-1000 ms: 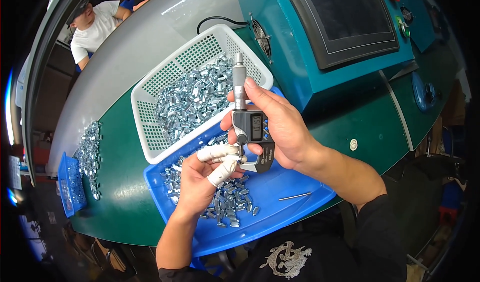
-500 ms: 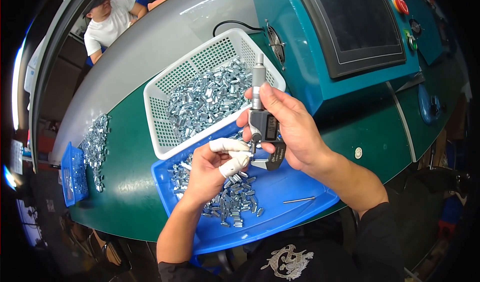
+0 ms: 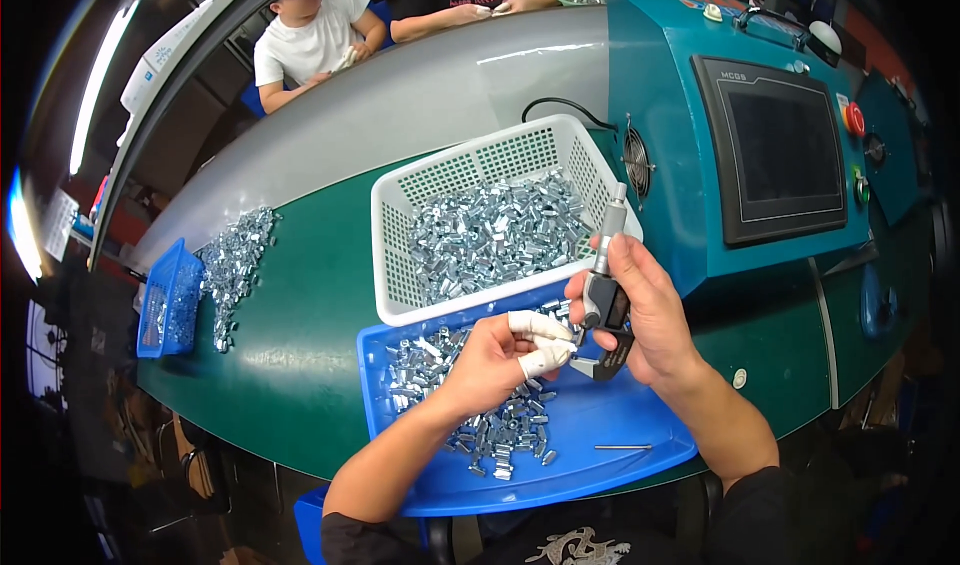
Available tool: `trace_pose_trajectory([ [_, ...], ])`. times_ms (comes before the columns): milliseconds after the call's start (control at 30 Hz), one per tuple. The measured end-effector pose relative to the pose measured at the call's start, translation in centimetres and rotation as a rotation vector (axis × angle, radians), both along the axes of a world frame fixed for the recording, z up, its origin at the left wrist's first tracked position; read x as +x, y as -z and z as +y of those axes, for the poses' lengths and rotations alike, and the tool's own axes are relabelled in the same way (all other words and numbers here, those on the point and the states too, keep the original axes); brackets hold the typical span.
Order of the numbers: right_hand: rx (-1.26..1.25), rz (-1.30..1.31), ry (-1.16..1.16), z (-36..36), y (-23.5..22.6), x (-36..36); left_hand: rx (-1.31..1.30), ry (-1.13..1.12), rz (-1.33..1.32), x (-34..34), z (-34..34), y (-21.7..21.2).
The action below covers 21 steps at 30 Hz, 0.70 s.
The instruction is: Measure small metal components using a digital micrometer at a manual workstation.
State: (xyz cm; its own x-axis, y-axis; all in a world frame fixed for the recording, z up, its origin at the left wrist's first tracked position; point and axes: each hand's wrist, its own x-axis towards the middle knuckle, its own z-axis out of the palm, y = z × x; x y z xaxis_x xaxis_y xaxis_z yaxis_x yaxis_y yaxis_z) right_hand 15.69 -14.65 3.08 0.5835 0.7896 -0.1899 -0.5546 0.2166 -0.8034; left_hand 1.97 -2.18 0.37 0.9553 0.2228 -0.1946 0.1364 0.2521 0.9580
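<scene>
My right hand (image 3: 655, 320) is closed around a digital micrometer (image 3: 603, 300), its silver thimble pointing up and away from me. White finger covers sit on the thumb and index finger of my left hand (image 3: 490, 365). Those fingertips are pinched together at the micrometer's measuring gap, on a small silvery metal part that they mostly hide. Beneath both hands lies a blue tray (image 3: 600, 475), with loose metal parts (image 3: 515, 430) heaped in its left half. A thin metal rod (image 3: 623, 447) rests on the tray's right side.
Behind the tray stands a white perforated basket (image 3: 385, 255) full of similar parts. At the left are a loose pile (image 3: 238, 265) and a small blue basket (image 3: 150, 315) on the green table (image 3: 300, 395). A teal machine (image 3: 660, 95) with a screen occupies the right. Several people sit opposite.
The view has shifted, so the table and trays sit farther right and lower, and more people show at the top. Both hands keep nearly the same pose around the micrometer.
</scene>
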Motion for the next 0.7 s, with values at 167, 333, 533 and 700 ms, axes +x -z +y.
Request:
trace_pose_trajectory([
  [167,-0.014,-0.030,-0.028,-0.1,0.0,0.2,0.018,-0.029,-0.057,-0.2,-0.4,0.4],
  [333,0.003,-0.071,-0.028,-0.1,-0.1,0.2,0.065,-0.102,-0.073,-0.2,-1.1,0.4],
  [533,0.030,-0.028,-0.022,-0.2,-0.1,0.1,0.349,-0.466,-0.188,1.1,1.5,-0.6],
  [700,0.039,0.011,-0.001,-0.3,0.1,0.2,0.657,-0.530,-0.164,0.5,0.9,-0.5],
])
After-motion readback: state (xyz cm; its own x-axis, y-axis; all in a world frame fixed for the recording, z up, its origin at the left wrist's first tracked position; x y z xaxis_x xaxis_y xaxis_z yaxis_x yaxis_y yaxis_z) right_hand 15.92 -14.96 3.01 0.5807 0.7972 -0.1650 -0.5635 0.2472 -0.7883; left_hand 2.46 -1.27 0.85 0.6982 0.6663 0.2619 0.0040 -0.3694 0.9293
